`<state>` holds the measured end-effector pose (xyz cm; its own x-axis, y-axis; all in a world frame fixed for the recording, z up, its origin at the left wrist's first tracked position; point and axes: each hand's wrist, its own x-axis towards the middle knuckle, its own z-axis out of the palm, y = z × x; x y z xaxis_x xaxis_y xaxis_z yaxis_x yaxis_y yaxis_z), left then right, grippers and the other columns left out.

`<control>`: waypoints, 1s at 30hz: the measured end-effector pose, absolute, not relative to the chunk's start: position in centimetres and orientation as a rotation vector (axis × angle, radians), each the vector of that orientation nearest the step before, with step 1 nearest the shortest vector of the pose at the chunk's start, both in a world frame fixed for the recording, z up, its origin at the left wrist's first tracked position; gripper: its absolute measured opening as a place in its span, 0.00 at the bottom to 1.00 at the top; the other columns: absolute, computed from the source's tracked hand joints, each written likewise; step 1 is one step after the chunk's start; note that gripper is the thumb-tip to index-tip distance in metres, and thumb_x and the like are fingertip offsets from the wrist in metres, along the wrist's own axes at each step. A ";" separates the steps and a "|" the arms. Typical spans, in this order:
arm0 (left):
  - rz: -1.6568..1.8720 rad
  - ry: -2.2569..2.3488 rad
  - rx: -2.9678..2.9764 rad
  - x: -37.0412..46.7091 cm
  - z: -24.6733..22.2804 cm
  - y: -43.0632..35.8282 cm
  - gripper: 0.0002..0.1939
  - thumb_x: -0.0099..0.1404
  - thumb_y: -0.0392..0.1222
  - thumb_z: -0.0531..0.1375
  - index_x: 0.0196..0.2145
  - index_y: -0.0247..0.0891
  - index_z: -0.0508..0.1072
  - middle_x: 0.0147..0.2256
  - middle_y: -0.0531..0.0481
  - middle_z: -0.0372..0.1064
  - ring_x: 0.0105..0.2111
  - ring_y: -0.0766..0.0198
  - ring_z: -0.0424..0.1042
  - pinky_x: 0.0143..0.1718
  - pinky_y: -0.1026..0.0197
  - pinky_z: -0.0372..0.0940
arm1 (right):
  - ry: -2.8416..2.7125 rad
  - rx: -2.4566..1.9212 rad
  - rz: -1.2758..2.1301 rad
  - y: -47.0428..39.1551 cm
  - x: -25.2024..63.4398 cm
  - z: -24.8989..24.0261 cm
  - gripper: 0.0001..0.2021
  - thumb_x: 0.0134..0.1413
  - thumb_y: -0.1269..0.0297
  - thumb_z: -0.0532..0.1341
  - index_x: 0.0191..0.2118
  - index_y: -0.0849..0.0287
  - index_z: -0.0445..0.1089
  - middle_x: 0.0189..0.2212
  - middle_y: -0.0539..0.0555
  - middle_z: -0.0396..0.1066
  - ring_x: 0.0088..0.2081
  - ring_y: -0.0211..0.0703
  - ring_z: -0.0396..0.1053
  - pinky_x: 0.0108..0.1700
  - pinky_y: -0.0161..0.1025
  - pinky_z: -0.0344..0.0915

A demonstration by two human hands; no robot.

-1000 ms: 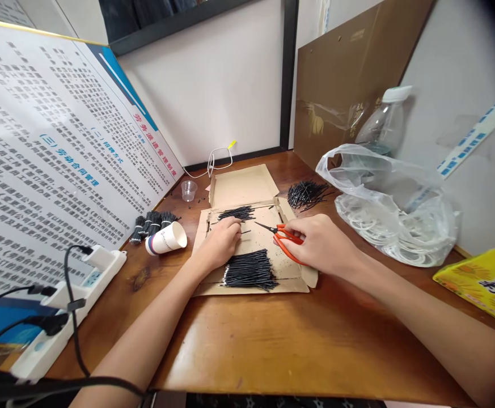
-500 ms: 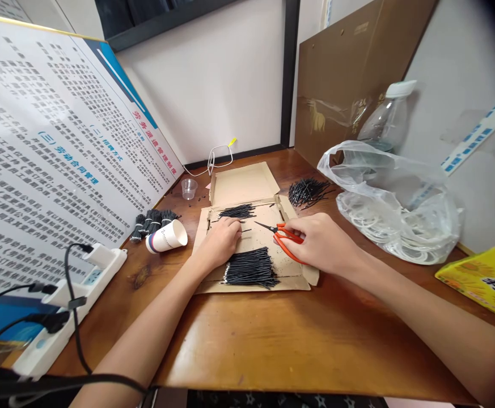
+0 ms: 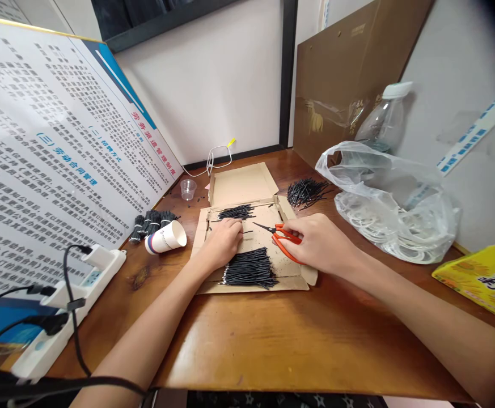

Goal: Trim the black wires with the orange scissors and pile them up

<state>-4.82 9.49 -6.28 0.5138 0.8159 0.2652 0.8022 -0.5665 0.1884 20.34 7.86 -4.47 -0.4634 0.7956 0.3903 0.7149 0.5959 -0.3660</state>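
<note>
My right hand [image 3: 321, 241] grips the red-handled scissors [image 3: 282, 233], whose dark blades point left over the flattened cardboard box [image 3: 292, 280]. My left hand [image 3: 224, 242] is closed over the cardboard, and a thin black piece [image 3: 248, 231] sticks out to the right of its fingers. Below it lies a wide row of short black wires [image 3: 250, 268] with pale left ends. A smaller black bunch [image 3: 235, 212] rests just above the left hand. On the wood right of the box's upper flap sits a loose black pile [image 3: 307, 192].
Tied black bundles [image 3: 151, 222] and a tipped paper cup [image 3: 166, 237] lie left of the box, with a small clear cup [image 3: 188, 190] behind. A white power strip [image 3: 66, 309] is at the left. At the right are a plastic bag [image 3: 396, 221], a bottle [image 3: 385, 119] and a yellow pack [image 3: 483, 277].
The view has shifted slightly. Both hands stay in nearly the same places, with the scissors still in my right hand.
</note>
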 end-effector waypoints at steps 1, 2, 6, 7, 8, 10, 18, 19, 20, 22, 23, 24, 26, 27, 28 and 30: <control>0.516 1.440 2.695 -4.8 -6.3 9.5 0.08 0.68 0.30 0.53 0.34 0.38 0.69 0.46 0.40 0.73 0.50 0.50 0.69 0.55 0.45 0.65 | -2.298 -1.197 0.205 7.9 20.3 -4.5 0.15 0.57 0.59 0.55 0.21 0.58 0.62 0.18 0.52 0.66 0.22 0.37 0.55 0.29 0.39 0.48; 0.527 1.437 2.694 -4.8 -6.4 9.5 0.08 0.68 0.30 0.53 0.34 0.38 0.70 0.46 0.40 0.72 0.50 0.51 0.69 0.55 0.46 0.65 | -2.299 -1.198 0.207 7.9 20.3 -4.4 0.15 0.57 0.59 0.55 0.21 0.58 0.62 0.18 0.52 0.66 0.22 0.37 0.55 0.29 0.39 0.48; 0.601 1.442 2.682 -4.9 -6.3 9.3 0.09 0.69 0.32 0.53 0.35 0.37 0.72 0.49 0.40 0.72 0.50 0.52 0.68 0.54 0.46 0.65 | -2.288 -1.183 0.225 7.8 20.3 -4.4 0.15 0.56 0.60 0.55 0.21 0.58 0.63 0.18 0.52 0.65 0.22 0.37 0.56 0.29 0.39 0.48; 0.640 1.444 2.667 -4.9 -6.1 9.1 0.09 0.70 0.32 0.53 0.35 0.37 0.72 0.48 0.40 0.72 0.49 0.52 0.69 0.53 0.47 0.66 | -2.274 -1.170 0.239 7.8 20.3 -4.3 0.15 0.55 0.60 0.55 0.20 0.58 0.63 0.17 0.51 0.63 0.22 0.36 0.55 0.29 0.39 0.48; 0.697 1.441 2.640 -4.9 -5.9 8.8 0.09 0.70 0.33 0.53 0.34 0.37 0.72 0.46 0.40 0.72 0.47 0.53 0.70 0.51 0.49 0.67 | -2.253 -1.155 0.256 7.7 20.3 -4.2 0.15 0.55 0.59 0.56 0.20 0.58 0.63 0.17 0.50 0.62 0.21 0.36 0.54 0.28 0.38 0.48; 0.833 1.413 2.557 -4.6 -5.2 8.1 0.09 0.69 0.33 0.55 0.33 0.37 0.73 0.39 0.43 0.73 0.41 0.56 0.71 0.45 0.53 0.68 | -2.202 -1.121 0.296 7.5 20.3 -4.1 0.14 0.53 0.59 0.57 0.20 0.58 0.64 0.15 0.48 0.59 0.20 0.35 0.52 0.27 0.38 0.47; 1.148 1.280 1.930 -2.8 -2.3 4.3 0.05 0.68 0.36 0.57 0.39 0.37 0.73 0.30 0.49 0.74 0.26 0.66 0.69 0.27 0.63 0.64 | -2.149 -1.016 0.307 6.5 20.0 -3.3 0.13 0.53 0.60 0.60 0.20 0.59 0.65 0.15 0.45 0.54 0.19 0.33 0.48 0.26 0.37 0.47; 1.168 1.268 1.873 -2.7 -2.1 4.1 0.05 0.68 0.37 0.57 0.39 0.37 0.72 0.31 0.49 0.73 0.24 0.67 0.67 0.25 0.64 0.62 | -2.146 -1.017 0.304 6.4 20.0 -3.2 0.13 0.53 0.60 0.60 0.21 0.58 0.65 0.15 0.45 0.54 0.19 0.33 0.48 0.26 0.37 0.46; 1.186 1.264 1.832 -2.6 -2.0 3.9 0.05 0.68 0.37 0.57 0.39 0.37 0.72 0.31 0.49 0.72 0.23 0.68 0.65 0.24 0.64 0.60 | -2.143 -1.019 0.302 6.4 20.0 -3.2 0.13 0.53 0.60 0.60 0.21 0.58 0.65 0.14 0.45 0.54 0.19 0.33 0.48 0.26 0.37 0.46; 1.202 1.269 1.791 -2.5 -1.8 3.8 0.05 0.69 0.40 0.58 0.40 0.38 0.72 0.30 0.50 0.68 0.23 0.69 0.62 0.22 0.65 0.56 | -2.140 -1.023 0.294 6.3 20.0 -3.2 0.14 0.53 0.60 0.60 0.21 0.59 0.66 0.14 0.45 0.55 0.19 0.33 0.48 0.26 0.37 0.46; 1.197 1.276 1.789 -2.6 -1.8 3.8 0.06 0.70 0.42 0.57 0.41 0.38 0.72 0.29 0.51 0.67 0.23 0.69 0.60 0.22 0.65 0.55 | -2.139 -1.023 0.290 6.3 20.0 -3.2 0.14 0.53 0.59 0.60 0.21 0.59 0.66 0.14 0.45 0.55 0.19 0.33 0.49 0.26 0.37 0.46; 1.189 1.283 1.798 -2.6 -1.7 3.8 0.08 0.71 0.44 0.57 0.41 0.38 0.73 0.28 0.52 0.65 0.23 0.69 0.60 0.22 0.65 0.54 | -2.137 -1.022 0.286 6.3 20.0 -3.2 0.14 0.54 0.60 0.60 0.21 0.59 0.66 0.14 0.45 0.56 0.19 0.33 0.49 0.26 0.37 0.46; 1.181 1.295 1.837 -2.6 -1.6 3.8 0.11 0.72 0.47 0.56 0.40 0.38 0.74 0.26 0.52 0.63 0.23 0.68 0.60 0.23 0.64 0.54 | -2.129 -1.007 0.280 6.3 20.0 -3.2 0.13 0.54 0.60 0.60 0.21 0.59 0.66 0.15 0.45 0.56 0.19 0.32 0.49 0.26 0.37 0.46; 1.183 1.295 1.860 -2.6 -1.6 3.8 0.12 0.72 0.49 0.56 0.40 0.38 0.74 0.25 0.52 0.62 0.24 0.67 0.61 0.23 0.64 0.54 | -2.124 -0.996 0.279 6.3 20.0 -3.1 0.13 0.53 0.60 0.60 0.21 0.59 0.67 0.15 0.45 0.56 0.19 0.32 0.49 0.26 0.37 0.46; 1.186 1.284 1.876 -2.5 -1.5 3.7 0.12 0.72 0.49 0.57 0.40 0.39 0.75 0.25 0.52 0.62 0.24 0.66 0.61 0.24 0.64 0.54 | -2.118 -0.981 0.278 6.2 20.0 -3.1 0.13 0.53 0.61 0.60 0.21 0.59 0.67 0.15 0.45 0.56 0.19 0.32 0.49 0.25 0.37 0.46; 1.190 1.229 1.873 -2.4 -1.5 3.6 0.13 0.72 0.50 0.57 0.40 0.39 0.74 0.24 0.53 0.63 0.23 0.67 0.61 0.24 0.63 0.55 | -2.113 -0.943 0.277 6.1 20.0 -3.0 0.12 0.53 0.62 0.60 0.21 0.60 0.67 0.15 0.45 0.55 0.19 0.32 0.49 0.25 0.36 0.46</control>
